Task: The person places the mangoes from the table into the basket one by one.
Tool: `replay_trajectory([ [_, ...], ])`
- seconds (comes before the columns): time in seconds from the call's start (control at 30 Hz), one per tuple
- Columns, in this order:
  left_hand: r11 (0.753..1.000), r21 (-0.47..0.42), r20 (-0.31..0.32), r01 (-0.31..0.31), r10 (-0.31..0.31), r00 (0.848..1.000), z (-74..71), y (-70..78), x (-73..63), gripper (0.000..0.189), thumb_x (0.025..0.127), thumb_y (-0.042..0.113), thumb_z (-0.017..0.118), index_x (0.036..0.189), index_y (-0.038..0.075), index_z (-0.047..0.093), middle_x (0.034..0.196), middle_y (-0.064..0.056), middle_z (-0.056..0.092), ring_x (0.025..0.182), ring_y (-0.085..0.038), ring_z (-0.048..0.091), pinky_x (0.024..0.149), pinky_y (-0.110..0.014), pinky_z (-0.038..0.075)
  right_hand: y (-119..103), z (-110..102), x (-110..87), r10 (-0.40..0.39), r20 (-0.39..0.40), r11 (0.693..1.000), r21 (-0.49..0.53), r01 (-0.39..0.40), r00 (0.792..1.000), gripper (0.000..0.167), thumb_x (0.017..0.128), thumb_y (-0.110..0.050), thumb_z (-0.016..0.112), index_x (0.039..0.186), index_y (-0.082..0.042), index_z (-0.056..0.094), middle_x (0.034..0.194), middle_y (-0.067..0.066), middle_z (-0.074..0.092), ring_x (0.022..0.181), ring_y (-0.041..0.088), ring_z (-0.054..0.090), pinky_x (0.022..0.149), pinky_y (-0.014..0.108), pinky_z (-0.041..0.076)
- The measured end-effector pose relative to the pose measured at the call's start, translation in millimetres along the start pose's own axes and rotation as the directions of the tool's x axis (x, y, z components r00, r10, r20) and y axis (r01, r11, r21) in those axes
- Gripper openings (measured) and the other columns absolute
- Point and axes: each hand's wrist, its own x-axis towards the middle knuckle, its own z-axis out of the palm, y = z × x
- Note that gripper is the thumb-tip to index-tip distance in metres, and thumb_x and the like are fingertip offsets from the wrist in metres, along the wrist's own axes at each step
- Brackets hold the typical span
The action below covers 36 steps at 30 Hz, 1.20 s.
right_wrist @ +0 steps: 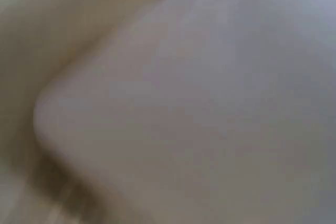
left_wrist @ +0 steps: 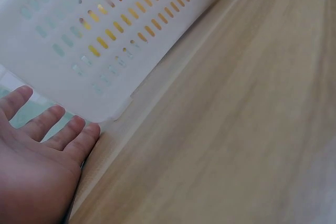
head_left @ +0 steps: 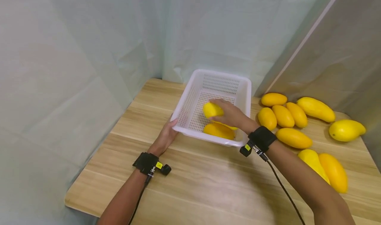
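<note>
A white perforated plastic basket (head_left: 208, 138) stands on the wooden table. Inside it, my right hand (head_left: 230, 114) grips a yellow mango (head_left: 212, 110), fingers over the top and thumb on the near side. Below that hand lie an orange-yellow mango (head_left: 218, 131) and part of another yellow one (head_left: 233, 128). My left hand (head_left: 165, 135) touches the basket's near left corner, its thumb at the rim. Seen from the left wrist, the fingers (left_wrist: 79, 142) are spread and nearly straight against the basket's outside (left_wrist: 63, 72). A blurred pale basket wall (right_wrist: 184, 103) fills the right wrist view.
Several orange mangoes (head_left: 282, 116) lie grouped right of the basket. Larger yellow mangoes (head_left: 316, 109) sit toward the right edge and beside my right forearm. Pale sheeting (head_left: 208, 30) hangs behind and left of the table (head_left: 190, 185). Cables trail from both wrist cameras.
</note>
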Motion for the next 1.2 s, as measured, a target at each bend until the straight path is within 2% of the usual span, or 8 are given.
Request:
replay_trajectory([
  [0.1,1.000,-0.016,0.003,0.009,-0.009,1.000,2.6,-1.9,1.0,0.053,0.095,0.035,0.032,0.145,0.026,0.016,0.147,-0.009,0.011,0.131,-0.029,0.013,0.102,-0.042,0.008,5,5,-5.4,0.016,0.052,1.000,-0.017,-0.015,0.999,0.066,0.083,-0.032,0.066,0.137,-0.007,0.038,0.136,0.011,0.038,0.124,0.026,0.031,0.100,0.041,0.022],
  [0.2,0.999,-0.035,0.004,0.014,-0.014,1.000,5.2,-3.1,1.8,0.054,0.095,0.035,0.034,0.145,0.025,0.016,0.147,-0.010,0.013,0.131,-0.029,0.014,0.102,-0.041,0.009,8,6,-10.2,0.025,0.065,0.999,-0.021,-0.024,0.998,0.065,0.083,-0.031,0.065,0.136,-0.006,0.038,0.136,0.012,0.038,0.125,0.027,0.030,0.101,0.042,0.020],
  [0.4,0.999,-0.043,0.011,0.021,-0.021,1.000,6.3,-2.5,4.0,0.056,0.094,0.038,0.035,0.145,0.025,0.015,0.146,-0.009,0.013,0.131,-0.028,0.015,0.103,-0.040,0.010,5,5,-15.4,0.034,0.020,0.999,-0.010,-0.034,0.999,0.065,0.083,-0.031,0.066,0.136,-0.006,0.037,0.137,0.012,0.037,0.124,0.027,0.030,0.100,0.042,0.021],
  [0.63,0.998,-0.063,0.010,0.021,-0.021,1.000,1.1,2.4,0.0,0.054,0.094,0.038,0.034,0.144,0.027,0.018,0.146,-0.007,0.016,0.130,-0.026,0.017,0.102,-0.039,0.011,1,5,-11.1,-0.026,-0.077,0.999,0.026,0.028,0.997,0.061,0.084,-0.029,0.065,0.134,-0.006,0.040,0.132,0.014,0.041,0.121,0.026,0.035,0.099,0.040,0.024],
  [0.8,0.996,-0.093,0.005,0.006,-0.006,1.000,-6.7,6.3,-5.3,0.054,0.095,0.037,0.034,0.145,0.026,0.018,0.147,-0.008,0.015,0.131,-0.026,0.015,0.103,-0.040,0.010,-5,4,-5.5,0.022,-0.104,0.994,0.109,-0.011,0.994,0.058,0.085,-0.033,0.062,0.134,-0.009,0.042,0.134,0.007,0.041,0.123,0.021,0.033,0.099,0.039,0.024],
  [0.97,0.994,-0.112,0.004,0.017,-0.017,1.000,-11.7,5.9,-13.4,0.053,0.095,0.037,0.033,0.145,0.024,0.018,0.146,-0.012,0.016,0.130,-0.030,0.015,0.102,-0.042,0.010,-12,6,-6.8,0.099,-0.150,0.966,0.253,-0.058,0.984,0.051,0.087,-0.036,0.059,0.131,-0.013,0.047,0.132,0.001,0.043,0.121,0.016,0.034,0.096,0.040,0.030],
  [1.07,0.995,-0.097,0.012,0.032,-0.031,0.999,-14.9,6.5,-20.3,0.054,0.095,0.038,0.033,0.145,0.024,0.018,0.146,-0.012,0.016,0.130,-0.030,0.016,0.102,-0.041,0.010,-17,10,-9.0,0.107,-0.172,0.943,0.329,-0.045,0.979,0.047,0.088,-0.036,0.058,0.129,-0.015,0.049,0.130,-0.002,0.046,0.119,0.012,0.037,0.092,0.042,0.033],
  [1.2,0.995,-0.086,0.024,0.040,-0.038,0.999,-21.9,12.7,-29.1,0.056,0.094,0.041,0.034,0.145,0.024,0.017,0.146,-0.009,0.015,0.130,-0.027,0.015,0.102,-0.040,0.009,-28,14,-8.0,0.073,-0.187,0.922,0.387,0.005,0.980,0.042,0.089,-0.034,0.057,0.127,-0.017,0.051,0.127,-0.002,0.049,0.115,0.010,0.041,0.090,0.042,0.036],
])
